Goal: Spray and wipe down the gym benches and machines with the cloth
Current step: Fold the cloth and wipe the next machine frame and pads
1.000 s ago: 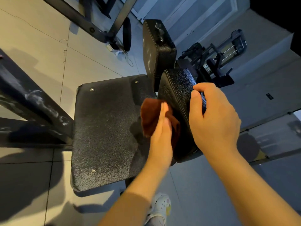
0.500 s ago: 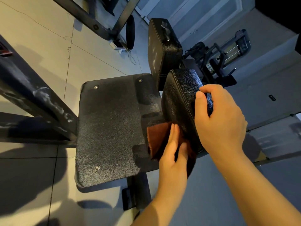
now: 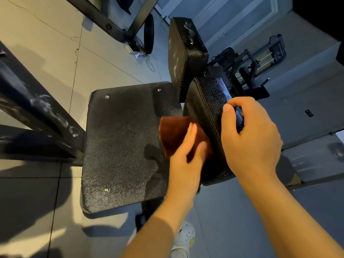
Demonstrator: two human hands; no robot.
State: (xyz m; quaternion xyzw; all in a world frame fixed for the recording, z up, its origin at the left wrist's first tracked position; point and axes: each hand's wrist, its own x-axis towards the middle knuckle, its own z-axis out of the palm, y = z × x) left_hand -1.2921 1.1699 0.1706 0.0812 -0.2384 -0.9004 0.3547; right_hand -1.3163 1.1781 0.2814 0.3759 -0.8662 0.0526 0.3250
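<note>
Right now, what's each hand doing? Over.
Left hand presses brown cloth against near black pad's side. Right hand grips that pad. Nothing blocking.

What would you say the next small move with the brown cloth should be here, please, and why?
Probably slide the left hand with the fuzzy brown cloth further up the side of the nearer black leather pad. The cloth is pressed flat against the pad's lower side, its upper part is uncovered, and the right hand grips the pad's edge to steady it.
</note>
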